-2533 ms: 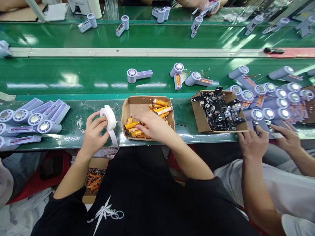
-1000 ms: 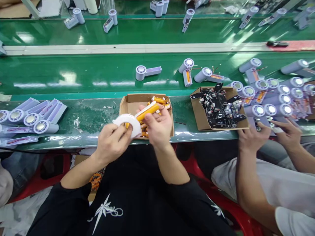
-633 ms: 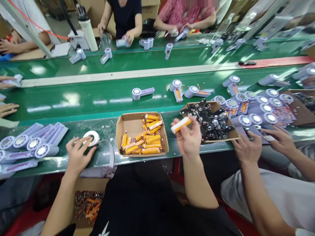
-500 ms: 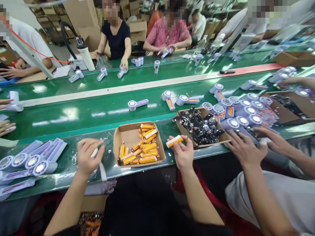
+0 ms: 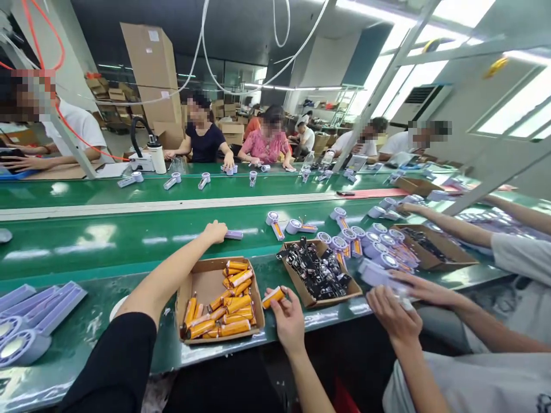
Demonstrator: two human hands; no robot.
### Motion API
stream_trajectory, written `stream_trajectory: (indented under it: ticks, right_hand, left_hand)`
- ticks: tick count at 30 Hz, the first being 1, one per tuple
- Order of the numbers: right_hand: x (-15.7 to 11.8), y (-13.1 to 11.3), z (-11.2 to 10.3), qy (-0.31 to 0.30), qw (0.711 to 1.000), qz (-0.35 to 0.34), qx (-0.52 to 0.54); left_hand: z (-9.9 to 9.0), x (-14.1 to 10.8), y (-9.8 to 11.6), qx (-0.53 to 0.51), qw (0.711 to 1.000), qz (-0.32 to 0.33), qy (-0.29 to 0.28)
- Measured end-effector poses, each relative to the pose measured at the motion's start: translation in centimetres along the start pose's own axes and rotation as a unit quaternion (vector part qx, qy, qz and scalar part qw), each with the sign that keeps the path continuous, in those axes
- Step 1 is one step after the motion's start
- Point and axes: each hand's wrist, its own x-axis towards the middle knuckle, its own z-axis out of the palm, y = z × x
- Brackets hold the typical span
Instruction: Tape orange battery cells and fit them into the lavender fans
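My left hand (image 5: 215, 231) is stretched out over the green belt, its fingers closed round the round head of a pale purple handheld fan. Only the fan's handle (image 5: 235, 234) shows, pointing right; the head is hidden under the hand. Beside the bench's front edge, my right hand (image 5: 289, 317) grips an orange cylindrical battery (image 5: 274, 297) between thumb and fingers. Just left of it stands a cardboard tray (image 5: 202, 274) with several more orange batteries (image 5: 239, 304). To the right is a box of black circuit boards (image 5: 316, 269).
Purple fan bodies (image 5: 26, 338) lie at the bench's left end. More fans, some with orange batteries in their handles, crowd the right (image 5: 379, 246). A neighbour's hands (image 5: 394, 310) work close on my right with a fan part. Other people sit across the belt.
My left hand has gone from the bench left of the battery tray forward onto the fan on the belt. My right hand still holds the battery. The view has tilted up.
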Motion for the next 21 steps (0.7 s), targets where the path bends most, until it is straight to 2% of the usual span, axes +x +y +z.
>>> stream_trajectory:
  ticks: [3, 5, 8, 10, 13, 15, 17, 21]
  right_hand:
    - [0.9, -2.2, 0.4, 0.001, 1.000, -0.014, 0.004]
    - [3.0, -4.7, 1.9, -0.017, 0.998, -0.054, -0.016]
    - [8.5, -8.5, 6.0, -0.094, 0.983, -0.116, -0.106]
    - [12.8, -9.8, 9.5, -0.166, 0.952, -0.130, -0.222]
    - [17.7, -9.4, 13.8, -0.263, 0.874, -0.110, -0.393]
    - [19.4, -8.0, 15.3, -0.291, 0.840, -0.100, -0.447]
    - [19.9, -6.7, 15.6, -0.308, 0.815, -0.099, -0.481]
    - [20.1, -5.4, 14.5, -0.328, 0.760, -0.100, -0.552]
  left_hand:
    - [0.5, -0.8, -3.0, -0.041, 0.996, 0.066, -0.038]
    - [0.6, -0.8, -4.4, -0.078, 0.989, 0.113, -0.054]
    - [1.0, 0.0, -4.8, -0.123, 0.980, 0.140, -0.071]
    - [1.3, 0.7, -4.4, -0.143, 0.978, 0.130, -0.081]
    - [1.9, 1.4, -3.6, -0.165, 0.978, 0.101, -0.074]
    - [2.3, 1.8, -3.1, -0.177, 0.979, 0.080, -0.059]
    - [2.7, 2.2, -2.6, -0.187, 0.979, 0.059, -0.046]
    - [3.1, 2.9, -1.9, -0.204, 0.978, 0.029, -0.036]
